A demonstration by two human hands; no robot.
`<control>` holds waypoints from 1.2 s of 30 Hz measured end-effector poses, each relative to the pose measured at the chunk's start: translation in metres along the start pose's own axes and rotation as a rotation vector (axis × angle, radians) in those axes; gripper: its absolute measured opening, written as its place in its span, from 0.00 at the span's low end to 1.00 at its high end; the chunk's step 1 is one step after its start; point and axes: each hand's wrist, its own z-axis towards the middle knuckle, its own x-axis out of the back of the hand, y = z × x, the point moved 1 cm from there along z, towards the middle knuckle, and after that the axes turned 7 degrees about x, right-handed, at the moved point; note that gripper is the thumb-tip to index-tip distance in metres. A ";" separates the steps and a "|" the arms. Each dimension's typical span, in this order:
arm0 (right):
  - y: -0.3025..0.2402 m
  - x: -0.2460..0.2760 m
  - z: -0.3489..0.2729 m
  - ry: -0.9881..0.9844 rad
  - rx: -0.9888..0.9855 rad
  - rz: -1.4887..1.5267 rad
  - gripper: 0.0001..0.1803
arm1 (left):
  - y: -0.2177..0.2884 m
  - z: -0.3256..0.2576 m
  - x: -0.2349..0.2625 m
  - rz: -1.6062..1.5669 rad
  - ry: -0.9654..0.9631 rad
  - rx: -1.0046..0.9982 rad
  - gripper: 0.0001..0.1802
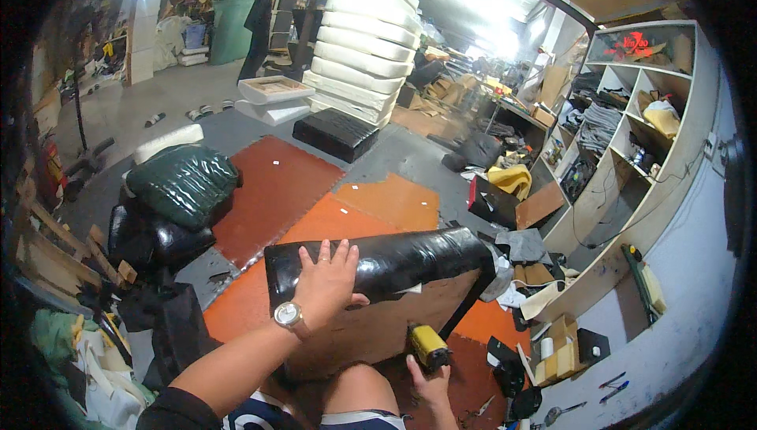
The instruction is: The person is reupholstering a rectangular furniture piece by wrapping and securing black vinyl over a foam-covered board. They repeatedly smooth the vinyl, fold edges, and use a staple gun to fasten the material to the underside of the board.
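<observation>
A block upholstered in shiny black leatherette (426,253) stands on edge in front of me, its bare wooden board (355,331) facing my legs. My left hand (326,276) lies on its black top edge, with fingers spread and a watch on the wrist. Down by the board's lower right part, my right hand (430,383) is wrapped round a yellow and black staple gun (428,346). The tool's nose points at the board, but I cannot tell whether it touches. Some of the right fingers are hidden behind the tool.
Orange and brown sheets (276,189) cover the floor. Dark wrapped bundles (185,186) lie at left. Behind stand a tall stack of white foam cushions (367,36) and a black block (337,132). Cluttered shelves (631,115) line the right wall, with scraps and cables below.
</observation>
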 end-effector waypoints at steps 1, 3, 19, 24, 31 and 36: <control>-0.005 -0.011 -0.002 0.015 -0.031 0.082 0.21 | 0.002 -0.002 -0.001 -0.005 0.002 -0.009 0.59; -0.012 -0.030 0.002 0.012 0.003 0.132 0.22 | 0.005 -0.002 0.002 0.008 -0.009 -0.009 0.59; -0.034 -0.067 0.026 -0.203 0.174 -0.061 0.22 | 0.001 -0.012 -0.015 0.099 0.133 -0.030 0.33; -0.010 -0.038 0.012 -0.003 0.101 0.249 0.21 | 0.005 -0.012 -0.005 0.049 0.125 -0.048 0.30; 0.172 0.048 -0.079 -0.150 -0.450 -0.286 0.29 | 0.016 -0.033 -0.002 0.206 0.162 -0.059 0.43; 0.307 0.061 -0.180 -0.204 -0.501 -0.552 0.47 | 0.061 -0.069 0.045 -0.009 -0.051 -0.088 0.57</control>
